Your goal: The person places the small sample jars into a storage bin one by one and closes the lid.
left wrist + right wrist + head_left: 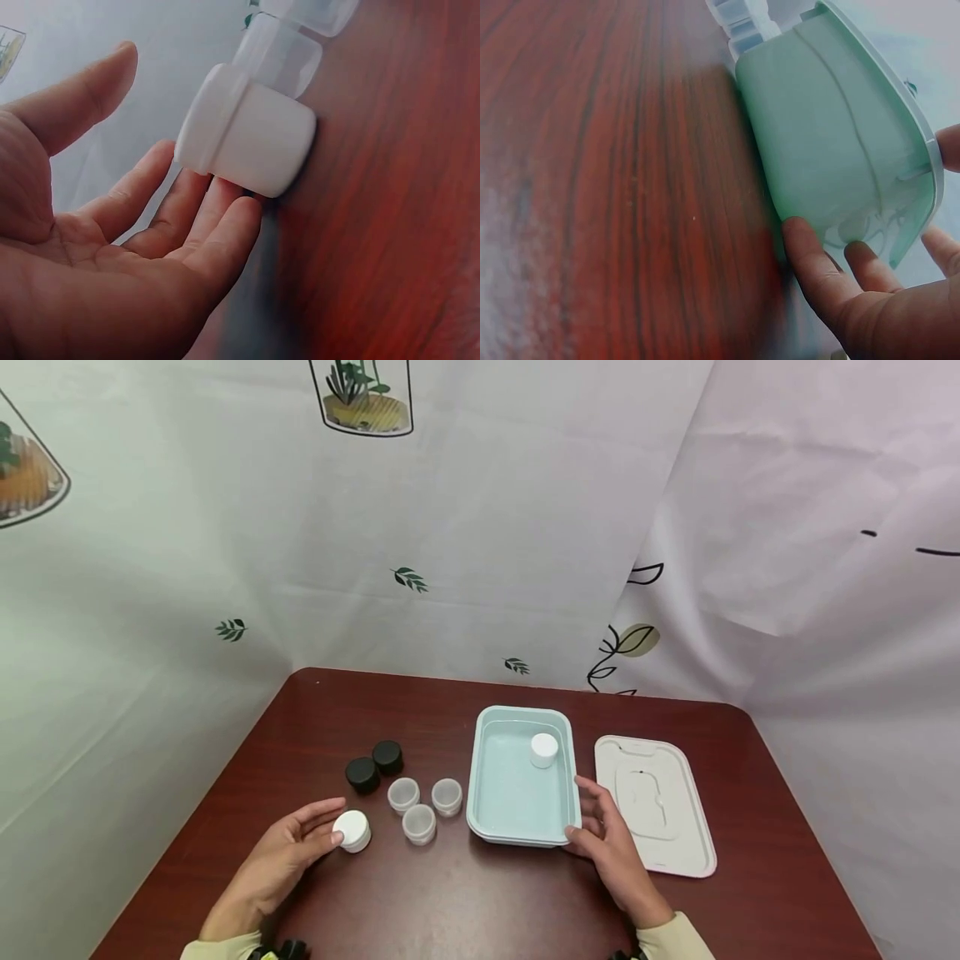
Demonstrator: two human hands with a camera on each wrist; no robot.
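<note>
Your table [480, 902] is dark red wood grain with a smooth, slightly glossy finish. The white jar [352, 830] at your left hand [288, 847] looks like matt opaque plastic. The three open jars [418, 823] beside it are frosted translucent plastic; the two black jars [373, 766] farther off are glossy. The mint tub [480, 777] by your right hand [611, 847] is smooth plastic, the lid [656, 806] to its right matt white. The backdrop [480, 527] is printed cloth.
</note>
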